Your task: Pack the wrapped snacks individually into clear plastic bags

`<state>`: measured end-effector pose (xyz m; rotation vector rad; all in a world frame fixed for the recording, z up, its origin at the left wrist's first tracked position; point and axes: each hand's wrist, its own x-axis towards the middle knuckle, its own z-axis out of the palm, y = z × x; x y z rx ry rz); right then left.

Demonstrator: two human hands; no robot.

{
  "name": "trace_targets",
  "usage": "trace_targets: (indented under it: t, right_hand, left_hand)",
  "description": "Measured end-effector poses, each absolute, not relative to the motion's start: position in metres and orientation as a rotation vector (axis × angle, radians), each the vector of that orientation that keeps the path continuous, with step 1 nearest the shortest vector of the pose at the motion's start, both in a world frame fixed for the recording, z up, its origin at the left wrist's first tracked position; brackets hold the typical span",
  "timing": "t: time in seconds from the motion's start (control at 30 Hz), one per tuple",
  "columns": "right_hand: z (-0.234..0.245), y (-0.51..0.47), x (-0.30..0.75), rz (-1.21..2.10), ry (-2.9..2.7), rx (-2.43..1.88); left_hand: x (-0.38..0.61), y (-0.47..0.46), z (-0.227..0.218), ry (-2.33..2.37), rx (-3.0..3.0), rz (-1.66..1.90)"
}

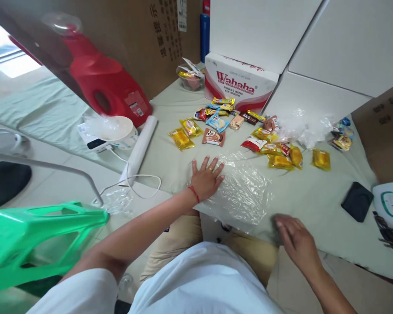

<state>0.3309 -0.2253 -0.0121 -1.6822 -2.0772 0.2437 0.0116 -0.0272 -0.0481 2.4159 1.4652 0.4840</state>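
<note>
A clear, crinkled plastic bag [245, 189] lies flat at the front edge of the cloth-covered surface. My left hand [207, 179] presses down on its left part, palm down with the fingers spread. To the right of the bag, near the front edge, is my right hand [296, 240]. Its fingers are partly bent and blurred, and whether anything is between them is hidden. Just beyond the bag lie a brown snack packet [213, 137], yellow-wrapped snacks [181, 138], a blue snack packet [218, 122] and a red-and-white packet [253, 143].
A white Wahaha box [239, 83] stands at the back, with a tub of snacks [190, 80] beside it. Crumpled clear plastic [303, 126] lies right of the snacks. A black wallet-like item [356, 201] is far right. Left are a white roll [140, 146], red jug [108, 78] and green stool [46, 244].
</note>
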Motion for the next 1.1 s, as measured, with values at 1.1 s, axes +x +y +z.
trace_targets:
  t: [1.1]
  right_hand:
    - [0.035, 0.223, 0.317, -0.139, -2.194, -2.316]
  left_hand:
    - [-0.005, 0.008, -0.039, 1.211, 2.487, 0.426]
